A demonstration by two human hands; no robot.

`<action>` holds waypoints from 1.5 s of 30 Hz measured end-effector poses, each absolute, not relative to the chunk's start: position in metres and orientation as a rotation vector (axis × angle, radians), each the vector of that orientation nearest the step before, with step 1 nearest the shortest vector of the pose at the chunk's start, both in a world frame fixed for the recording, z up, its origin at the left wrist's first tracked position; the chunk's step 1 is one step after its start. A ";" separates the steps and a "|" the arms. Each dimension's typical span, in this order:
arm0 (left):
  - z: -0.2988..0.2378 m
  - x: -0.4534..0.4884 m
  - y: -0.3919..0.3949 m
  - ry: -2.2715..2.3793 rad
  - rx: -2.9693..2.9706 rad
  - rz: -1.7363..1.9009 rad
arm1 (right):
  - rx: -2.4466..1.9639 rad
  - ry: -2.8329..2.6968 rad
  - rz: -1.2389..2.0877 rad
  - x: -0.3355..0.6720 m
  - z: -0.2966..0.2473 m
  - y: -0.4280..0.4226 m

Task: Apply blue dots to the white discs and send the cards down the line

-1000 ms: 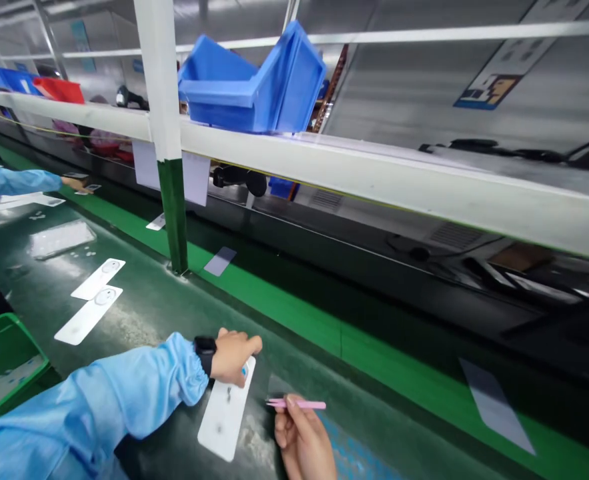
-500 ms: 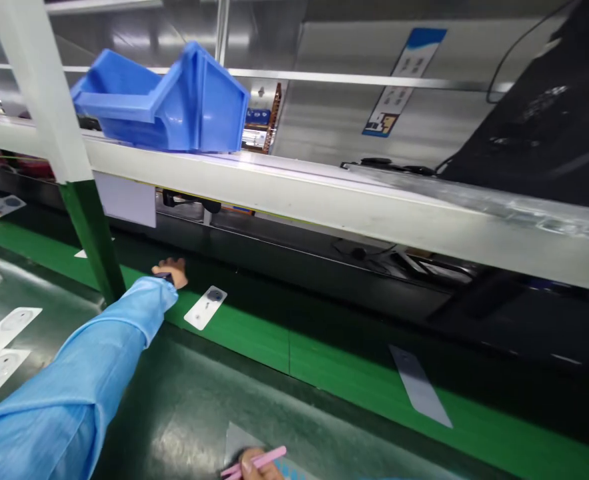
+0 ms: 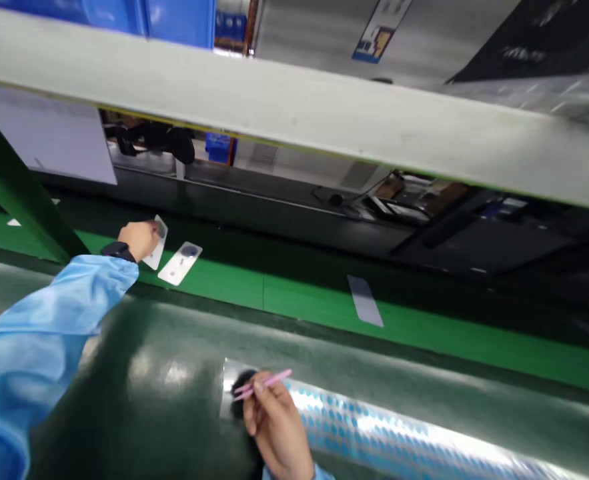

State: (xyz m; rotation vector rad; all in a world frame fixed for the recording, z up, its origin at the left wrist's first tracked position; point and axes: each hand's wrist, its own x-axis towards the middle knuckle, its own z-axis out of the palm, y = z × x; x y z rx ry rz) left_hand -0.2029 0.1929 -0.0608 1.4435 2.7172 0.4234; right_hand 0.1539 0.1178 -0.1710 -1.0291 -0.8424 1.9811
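Observation:
My left hand [image 3: 138,239] reaches far out to the green strip of the conveyor and is closed on a white card [image 3: 157,248] held tilted up. Just right of it a second white card with a dark round part [image 3: 180,263] lies flat on the green strip. My right hand [image 3: 274,423] is low and near, pinching pink tweezers [image 3: 263,384]. The tweezer tips point left over the end of a shiny sheet of small blue dot stickers [image 3: 374,433].
A grey film strip [image 3: 365,301] lies on the green band to the right. A thick white rail [image 3: 294,110] crosses overhead, with a green post [image 3: 14,193] at left. Blue bins [image 3: 174,17] sit above the rail. The dark belt [image 3: 299,223] runs behind.
My view dropped and shifted right. My left hand, which had set a card on the green strip, now holds another card beside it. My right hand rose with the tweezers over the sticker sheet.

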 end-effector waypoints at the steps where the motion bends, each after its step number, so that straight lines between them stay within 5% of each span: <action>1: -0.059 -0.193 0.184 2.718 1.454 0.438 | -1.041 -0.830 1.910 0.159 -0.160 0.120; 8: -0.099 -0.090 0.079 2.394 1.560 0.764 | -1.187 -1.171 1.595 0.188 -0.138 0.145; 17: -0.161 -0.032 0.007 2.280 1.566 0.426 | -1.296 -1.397 1.577 0.171 -0.159 0.169; 45: -0.159 -0.049 0.000 2.099 1.688 0.359 | -1.371 -1.327 1.665 0.169 -0.156 0.183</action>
